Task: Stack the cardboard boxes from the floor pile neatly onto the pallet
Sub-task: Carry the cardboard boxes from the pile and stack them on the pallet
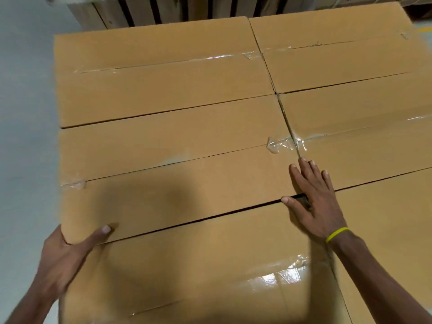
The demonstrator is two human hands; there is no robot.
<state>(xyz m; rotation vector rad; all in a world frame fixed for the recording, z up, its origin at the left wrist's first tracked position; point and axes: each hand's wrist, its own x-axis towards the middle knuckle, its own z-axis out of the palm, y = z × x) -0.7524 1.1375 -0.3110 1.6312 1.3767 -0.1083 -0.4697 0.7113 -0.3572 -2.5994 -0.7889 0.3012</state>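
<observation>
At the bottom of the frame, the nearest brown cardboard box with shiny clear tape (187,272) is lying just under the camera. At the lower left, the left hand (63,251) is wrapping the near left corner of the second brown cardboard box (163,183), thumb on its top; this grip is closed on the corner. The right hand (315,199), wearing a thin yellow wristband (337,233), is resting flat, its grip fully open and holding nothing, across the dark gap between these two boxes. The second box is lying straight ahead of both hands, its long axis running from left to right. It probably needs squaring against its neighbours. The right-column brown boxes (362,127) are touching it, so it has little room on that side. Behind it the far brown box (152,78) is sitting, then rough wooden slats (140,10); the grey floor (23,113) is on the left.
</observation>
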